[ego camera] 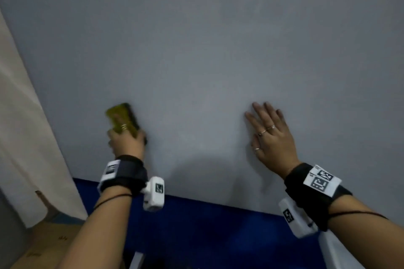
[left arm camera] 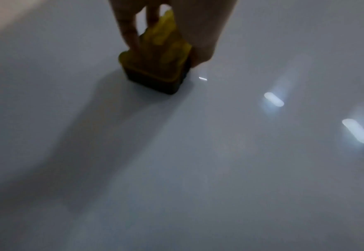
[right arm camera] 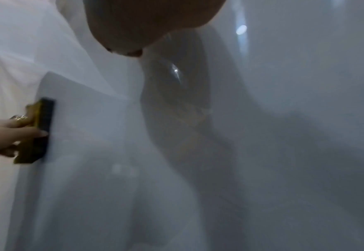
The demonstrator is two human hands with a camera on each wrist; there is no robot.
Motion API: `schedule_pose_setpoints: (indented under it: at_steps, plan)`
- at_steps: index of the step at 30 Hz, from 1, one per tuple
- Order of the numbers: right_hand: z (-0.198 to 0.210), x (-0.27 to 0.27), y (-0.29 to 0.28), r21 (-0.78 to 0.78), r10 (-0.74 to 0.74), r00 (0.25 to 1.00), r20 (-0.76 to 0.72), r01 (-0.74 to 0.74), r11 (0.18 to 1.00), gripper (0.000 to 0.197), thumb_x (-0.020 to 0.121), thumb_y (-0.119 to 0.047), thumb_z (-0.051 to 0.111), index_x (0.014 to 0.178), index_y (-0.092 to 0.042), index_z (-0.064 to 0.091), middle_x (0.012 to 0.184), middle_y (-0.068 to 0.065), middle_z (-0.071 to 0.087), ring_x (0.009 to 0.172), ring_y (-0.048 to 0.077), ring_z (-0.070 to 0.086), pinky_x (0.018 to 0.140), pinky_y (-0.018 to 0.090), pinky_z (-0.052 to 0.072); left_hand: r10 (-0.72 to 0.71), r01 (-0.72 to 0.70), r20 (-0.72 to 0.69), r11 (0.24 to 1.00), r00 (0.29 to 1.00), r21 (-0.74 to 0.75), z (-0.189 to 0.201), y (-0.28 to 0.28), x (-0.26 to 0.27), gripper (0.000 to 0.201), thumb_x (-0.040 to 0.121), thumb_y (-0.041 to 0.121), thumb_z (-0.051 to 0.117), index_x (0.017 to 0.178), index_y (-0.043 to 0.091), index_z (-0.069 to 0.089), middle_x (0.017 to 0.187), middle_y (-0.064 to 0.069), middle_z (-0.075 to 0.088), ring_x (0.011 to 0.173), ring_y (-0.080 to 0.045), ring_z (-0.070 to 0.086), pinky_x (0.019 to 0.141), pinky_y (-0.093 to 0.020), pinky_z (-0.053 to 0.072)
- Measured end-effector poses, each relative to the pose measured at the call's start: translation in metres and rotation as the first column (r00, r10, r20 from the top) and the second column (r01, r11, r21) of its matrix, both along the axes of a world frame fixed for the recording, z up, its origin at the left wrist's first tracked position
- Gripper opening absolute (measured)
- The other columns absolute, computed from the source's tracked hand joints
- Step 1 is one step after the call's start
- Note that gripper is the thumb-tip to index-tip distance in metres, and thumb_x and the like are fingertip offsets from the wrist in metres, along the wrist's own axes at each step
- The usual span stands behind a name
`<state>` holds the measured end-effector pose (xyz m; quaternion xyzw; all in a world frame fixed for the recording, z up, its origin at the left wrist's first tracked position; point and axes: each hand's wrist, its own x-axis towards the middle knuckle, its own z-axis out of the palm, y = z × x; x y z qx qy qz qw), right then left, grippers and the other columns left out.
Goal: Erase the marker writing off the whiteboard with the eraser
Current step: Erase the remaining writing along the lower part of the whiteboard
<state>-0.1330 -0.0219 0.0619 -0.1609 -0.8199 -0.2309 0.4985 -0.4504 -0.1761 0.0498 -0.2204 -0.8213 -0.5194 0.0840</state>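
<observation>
The whiteboard (ego camera: 207, 50) fills most of the head view, grey-white, with no marker writing that I can make out. My left hand (ego camera: 125, 137) grips a yellow eraser (ego camera: 121, 117) with a black felt underside and presses it flat on the board at the lower left. The same eraser (left arm camera: 155, 64) shows in the left wrist view with fingers (left arm camera: 129, 32) curled over its yellow back, and the eraser (right arm camera: 40, 129) shows again in the right wrist view at far left. My right hand (ego camera: 267, 131) lies flat on the board at the right, fingers straight and spread.
A blue band (ego camera: 218, 225) runs under the board's lower edge. A pale curtain or wall (ego camera: 24, 126) stands at the left, with cardboard boxes (ego camera: 43, 244) below it. Ceiling lights reflect off the board (left arm camera: 273, 99).
</observation>
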Motion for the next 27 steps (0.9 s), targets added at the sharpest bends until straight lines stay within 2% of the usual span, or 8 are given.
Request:
schedule_pose_setpoints:
  at_steps: [2,4,10,12,16,18,23,27]
  plan:
    - [0.0,0.005,0.0,0.01,-0.044,0.997,0.059,0.044,0.999,0.059,0.077,-0.013,0.043,0.136,-0.01,0.045,0.146,0.013,0.039,0.137,0.033,0.029,0.114,0.045,0.019,0.057,-0.058,0.298,0.998,0.953,-0.006,0.005,-0.008,-0.017,0.062,0.095,0.031,0.051,0.14,-0.007,0.033,0.139,-0.027,0.029,0.12,-0.046,0.043,0.105,-0.041,0.032]
    - [0.004,0.006,-0.001,0.018,-0.077,0.992,0.097,0.076,0.997,0.06,0.077,-0.014,0.042,0.136,-0.01,0.047,0.146,0.013,0.04,0.138,0.032,0.028,0.114,0.045,0.019,0.047,-0.057,0.381,0.998,0.923,0.015,0.008,-0.004,-0.017,0.061,0.097,0.033,0.047,0.141,-0.007,0.033,0.14,-0.029,0.029,0.124,-0.044,0.04,0.105,-0.039,0.029]
    - [0.001,0.009,0.006,0.047,-0.116,0.984,0.136,0.11,0.993,0.063,0.077,-0.017,0.043,0.14,-0.013,0.042,0.149,0.01,0.034,0.14,0.031,0.026,0.115,0.044,0.017,-0.208,0.211,-0.048,0.974,0.977,0.083,-0.028,0.018,0.06,0.067,0.087,0.024,0.066,0.139,-0.006,0.038,0.124,-0.02,0.04,0.104,-0.031,0.051,0.094,-0.029,0.037]
    - [0.001,0.008,0.006,0.038,-0.096,0.989,0.115,0.092,0.995,0.061,0.079,-0.017,0.043,0.14,-0.013,0.041,0.149,0.009,0.034,0.14,0.031,0.026,0.115,0.043,0.016,-0.2,0.201,-0.054,0.979,0.978,0.011,-0.04,0.009,0.05,0.07,0.086,0.024,0.066,0.142,-0.004,0.034,0.124,-0.016,0.038,0.105,-0.026,0.049,0.096,-0.031,0.038]
    - [0.002,0.007,0.005,0.029,-0.052,0.995,0.082,0.049,0.998,0.058,0.082,-0.018,0.043,0.14,-0.015,0.039,0.15,0.007,0.031,0.14,0.029,0.026,0.116,0.043,0.017,-0.001,0.011,0.4,1.0,0.916,-0.021,-0.042,-0.018,-0.01,0.053,0.093,0.031,0.056,0.128,-0.008,0.05,0.13,-0.032,0.048,0.116,-0.044,0.049,0.098,-0.04,0.037]
    - [0.0,0.009,0.006,0.016,-0.045,0.996,0.082,0.044,0.999,0.059,0.082,-0.017,0.043,0.141,-0.016,0.037,0.151,0.006,0.029,0.14,0.029,0.025,0.116,0.043,0.017,-0.005,-0.004,0.445,1.0,0.896,0.018,-0.037,-0.017,-0.014,0.053,0.094,0.033,0.054,0.128,-0.008,0.05,0.13,-0.031,0.049,0.117,-0.044,0.049,0.098,-0.04,0.037]
    - [0.004,0.013,-0.001,-0.078,-0.015,0.988,0.153,0.027,0.997,0.058,0.084,-0.019,0.045,0.141,-0.011,0.038,0.15,0.01,0.033,0.14,0.029,0.024,0.116,0.041,0.014,-0.098,0.09,0.059,0.988,0.993,0.126,-0.033,0.007,0.052,0.049,0.087,0.021,0.065,0.122,-0.01,0.051,0.125,-0.024,0.041,0.109,-0.041,0.051,0.097,-0.039,0.039]
    - [0.002,0.028,-0.023,-0.336,0.111,0.988,0.107,-0.069,0.939,0.062,0.089,-0.027,0.041,0.145,-0.003,0.032,0.152,0.01,0.029,0.142,0.022,0.017,0.117,0.033,0.012,-0.287,0.293,-0.276,0.956,0.917,-0.021,-0.049,0.026,0.125,0.079,0.084,0.017,0.068,0.149,0.009,0.025,0.132,-0.025,0.035,0.112,-0.04,0.039,0.095,-0.044,0.038]
